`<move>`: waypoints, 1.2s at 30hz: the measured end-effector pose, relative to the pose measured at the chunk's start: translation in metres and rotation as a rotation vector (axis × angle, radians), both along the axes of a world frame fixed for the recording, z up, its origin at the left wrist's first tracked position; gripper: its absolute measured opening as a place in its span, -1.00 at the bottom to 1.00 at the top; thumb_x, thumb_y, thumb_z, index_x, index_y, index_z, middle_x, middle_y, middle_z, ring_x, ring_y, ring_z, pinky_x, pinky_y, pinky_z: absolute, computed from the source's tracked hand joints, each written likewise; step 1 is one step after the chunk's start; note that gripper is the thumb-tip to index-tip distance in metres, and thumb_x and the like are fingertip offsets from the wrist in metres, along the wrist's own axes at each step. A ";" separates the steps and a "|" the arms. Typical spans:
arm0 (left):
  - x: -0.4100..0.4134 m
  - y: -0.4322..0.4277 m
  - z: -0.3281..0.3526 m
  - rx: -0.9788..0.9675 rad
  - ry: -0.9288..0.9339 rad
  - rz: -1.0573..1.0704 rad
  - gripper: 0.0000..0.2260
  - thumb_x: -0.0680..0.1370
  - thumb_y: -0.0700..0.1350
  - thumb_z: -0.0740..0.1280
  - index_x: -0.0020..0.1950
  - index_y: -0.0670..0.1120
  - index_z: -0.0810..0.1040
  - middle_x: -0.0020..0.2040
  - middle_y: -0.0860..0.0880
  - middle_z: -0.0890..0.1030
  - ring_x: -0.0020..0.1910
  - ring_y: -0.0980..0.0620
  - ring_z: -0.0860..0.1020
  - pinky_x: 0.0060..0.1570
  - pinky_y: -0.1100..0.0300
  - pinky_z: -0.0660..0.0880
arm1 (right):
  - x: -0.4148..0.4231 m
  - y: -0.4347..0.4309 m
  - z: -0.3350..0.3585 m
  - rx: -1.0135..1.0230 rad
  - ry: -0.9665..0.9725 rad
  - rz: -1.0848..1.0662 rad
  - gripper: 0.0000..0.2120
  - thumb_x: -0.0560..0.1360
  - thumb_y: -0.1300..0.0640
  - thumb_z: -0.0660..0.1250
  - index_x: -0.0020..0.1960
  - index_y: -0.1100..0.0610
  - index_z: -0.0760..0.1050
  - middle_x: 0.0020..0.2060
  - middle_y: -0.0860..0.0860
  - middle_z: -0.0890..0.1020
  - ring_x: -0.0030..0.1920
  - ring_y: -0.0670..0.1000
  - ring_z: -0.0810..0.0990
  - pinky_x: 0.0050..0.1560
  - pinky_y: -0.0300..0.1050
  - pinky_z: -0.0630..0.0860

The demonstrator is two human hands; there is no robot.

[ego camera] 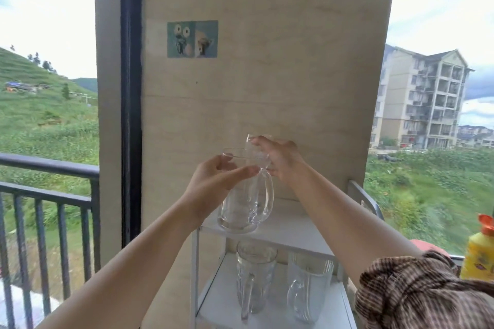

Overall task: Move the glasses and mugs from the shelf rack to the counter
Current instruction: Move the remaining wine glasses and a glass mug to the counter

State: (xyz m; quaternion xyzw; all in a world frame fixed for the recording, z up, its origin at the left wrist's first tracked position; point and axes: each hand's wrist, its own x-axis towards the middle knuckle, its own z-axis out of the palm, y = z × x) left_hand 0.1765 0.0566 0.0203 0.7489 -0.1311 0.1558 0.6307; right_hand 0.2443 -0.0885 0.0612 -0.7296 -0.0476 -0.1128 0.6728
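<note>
A white shelf rack (294, 232) stands against a beige board. My left hand (216, 181) grips the rim of a tall clear glass mug (240, 205), whose base is at the front left of the top shelf. My right hand (280, 160) holds a small clear glass (254, 149), lifted and tilted above the top shelf. On the lower shelf stand two more clear handled mugs, one at the left (254, 280) and one at the right (307, 288).
A dark metal railing (53, 192) runs at the left beyond a black window frame (131, 88). A yellow bottle with an orange cap (481, 248) stands at the right edge. A brown ribbed sleeve (427, 294) covers my right upper arm.
</note>
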 end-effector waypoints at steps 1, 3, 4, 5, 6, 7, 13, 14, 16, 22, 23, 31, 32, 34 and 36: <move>0.001 -0.001 -0.001 -0.009 -0.014 0.032 -0.48 0.27 0.13 0.54 0.11 -0.11 0.56 -0.02 0.09 0.56 -0.27 0.19 0.49 -0.16 0.28 0.38 | -0.003 -0.003 -0.001 0.025 -0.012 -0.042 -0.61 0.26 0.00 0.51 0.01 0.18 0.63 -0.16 0.04 0.64 -0.12 0.03 0.64 0.03 0.04 0.59; 0.001 -0.005 -0.005 -0.029 -0.050 0.098 -0.53 0.24 0.13 0.55 0.02 -0.10 0.58 0.00 0.15 0.57 -0.23 0.29 0.55 -0.23 0.41 0.42 | -0.011 -0.010 -0.004 0.062 -0.044 -0.093 -0.66 0.28 0.01 0.52 -0.08 0.19 0.55 -0.25 0.03 0.55 -0.19 0.04 0.59 -0.04 0.02 0.60; 0.000 -0.007 -0.006 -0.042 -0.075 0.125 -0.53 0.24 0.12 0.56 0.01 -0.10 0.58 -0.02 0.20 0.56 -0.23 0.37 0.56 -0.30 0.50 0.41 | -0.016 -0.015 -0.005 0.071 -0.065 -0.108 -0.69 0.28 0.01 0.53 -0.13 0.17 0.52 -0.28 0.03 0.52 -0.21 0.03 0.56 -0.09 0.00 0.60; -0.002 -0.010 -0.007 -0.057 -0.099 0.148 -0.53 0.23 0.12 0.57 0.01 -0.09 0.59 -0.06 0.24 0.55 -0.24 0.43 0.55 -0.34 0.53 0.40 | -0.022 -0.019 -0.004 0.071 -0.086 -0.121 -0.69 0.28 0.01 0.53 -0.15 0.17 0.51 -0.28 0.03 0.50 -0.23 0.03 0.54 -0.15 -0.03 0.58; -0.005 -0.013 -0.008 -0.070 -0.119 0.170 -0.52 0.21 0.12 0.57 0.01 -0.08 0.59 -0.08 0.25 0.56 -0.23 0.42 0.56 -0.33 0.51 0.43 | -0.029 -0.024 -0.002 0.065 -0.106 -0.133 -0.68 0.28 0.01 0.53 -0.13 0.18 0.52 -0.28 0.04 0.48 -0.23 0.02 0.52 -0.18 -0.05 0.56; -0.008 -0.016 -0.009 -0.079 -0.136 0.193 -0.52 0.20 0.12 0.58 -0.01 -0.06 0.59 -0.08 0.26 0.57 -0.17 0.35 0.58 -0.25 0.42 0.47 | -0.037 -0.029 0.001 0.059 -0.122 -0.142 -0.66 0.27 0.00 0.53 -0.10 0.19 0.55 -0.27 0.04 0.48 -0.23 0.02 0.52 -0.19 -0.06 0.57; -0.047 -0.040 -0.005 -0.090 -0.281 0.267 -0.48 0.18 0.20 0.55 0.05 0.12 0.48 0.00 0.06 0.61 0.01 0.13 0.58 -0.06 0.20 0.49 | -0.099 -0.069 0.020 0.057 -0.219 -0.163 -0.56 0.25 -0.04 0.53 0.00 0.21 0.59 -0.24 0.02 0.59 -0.22 -0.01 0.61 -0.12 -0.01 0.63; -0.057 -0.045 -0.002 -0.093 -0.298 0.262 -0.46 0.18 0.21 0.55 0.07 0.12 0.47 -0.02 0.08 0.60 0.00 0.15 0.58 -0.10 0.23 0.47 | -0.111 -0.077 0.021 0.060 -0.235 -0.158 -0.58 0.25 -0.04 0.53 -0.02 0.20 0.59 -0.20 0.04 0.61 -0.18 0.01 0.64 -0.14 -0.01 0.64; -0.075 -0.057 0.004 -0.093 -0.313 0.244 -0.45 0.17 0.22 0.56 0.05 0.11 0.48 -0.06 0.11 0.61 -0.03 0.18 0.58 -0.12 0.23 0.49 | -0.136 -0.094 0.022 0.070 -0.251 -0.142 -0.60 0.26 -0.03 0.53 -0.02 0.19 0.60 -0.12 0.10 0.63 -0.10 0.05 0.66 -0.11 0.03 0.66; -0.149 -0.125 -0.001 -0.042 -0.320 0.088 -0.37 0.14 0.33 0.51 0.11 0.06 0.51 -0.02 0.03 0.65 -0.03 0.11 0.62 -0.07 0.20 0.54 | -0.234 -0.170 0.005 0.059 -0.260 -0.170 -0.60 0.33 0.00 0.49 0.09 0.19 0.58 0.00 0.10 0.66 -0.01 0.04 0.64 -0.12 -0.07 0.63; -0.163 -0.140 -0.005 -0.047 -0.312 0.042 -0.34 0.13 0.35 0.49 0.12 0.05 0.51 -0.01 0.03 0.65 -0.03 0.11 0.63 -0.07 0.22 0.53 | -0.252 -0.186 -0.001 0.050 -0.257 -0.193 -0.60 0.34 -0.01 0.48 0.09 0.17 0.57 -0.01 0.07 0.66 0.00 0.02 0.63 -0.08 -0.05 0.62; -0.287 -0.290 -0.054 -0.041 -0.196 -0.310 -0.41 0.13 0.29 0.48 0.06 0.06 0.51 -0.10 0.10 0.65 -0.17 0.30 0.63 -0.28 0.46 0.48 | -0.421 -0.338 -0.062 -0.013 -0.119 -0.452 -0.47 0.20 -0.17 0.51 0.05 0.09 0.57 0.01 0.04 0.67 0.06 0.05 0.62 0.08 0.09 0.57; -0.304 -0.311 -0.062 -0.042 -0.176 -0.357 -0.40 0.12 0.29 0.49 0.05 0.06 0.51 -0.10 0.08 0.66 -0.16 0.26 0.64 -0.26 0.43 0.49 | -0.446 -0.357 -0.070 -0.014 -0.101 -0.478 -0.49 0.20 -0.16 0.52 0.04 0.10 0.56 0.01 0.06 0.67 0.08 0.08 0.62 0.09 0.11 0.56; -0.340 -0.354 -0.076 -0.041 -0.154 -0.448 -0.35 0.12 0.27 0.50 0.10 -0.02 0.53 -0.06 0.04 0.68 -0.10 0.18 0.65 -0.23 0.39 0.51 | -0.495 -0.394 -0.087 -0.017 -0.067 -0.540 -0.37 0.22 -0.14 0.53 0.17 0.17 0.51 0.05 0.10 0.65 0.11 0.13 0.60 0.11 0.11 0.55; -0.377 -0.397 -0.089 -0.034 -0.139 -0.542 -0.33 0.13 0.24 0.52 0.14 -0.05 0.53 -0.06 0.05 0.68 -0.07 0.18 0.65 -0.25 0.44 0.51 | -0.547 -0.428 -0.104 -0.029 -0.043 -0.620 -0.27 0.24 -0.11 0.54 0.28 0.23 0.44 0.08 0.14 0.63 0.07 0.12 0.62 0.03 0.04 0.59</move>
